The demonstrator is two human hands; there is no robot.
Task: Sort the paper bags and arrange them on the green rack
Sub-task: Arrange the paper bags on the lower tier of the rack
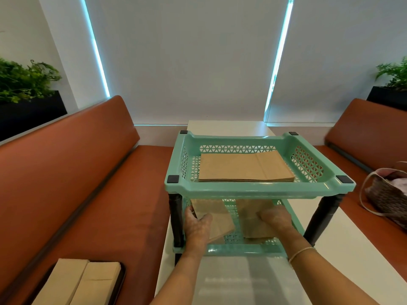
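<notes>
Both hands are inside the green rack [257,187]'s lower tier — left hand [198,225] gripping the left bag stack [217,219], right hand [275,217] spread flat on the right stack [253,223] — squaring them; next, probably fetching the bags on the tray [88,280].

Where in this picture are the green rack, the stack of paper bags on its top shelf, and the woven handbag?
green rack [259,187]: head view, front rim of top shelf.
stack of paper bags [244,167]: head view, top bag's middle.
woven handbag [387,198]: head view, woven side.
</notes>
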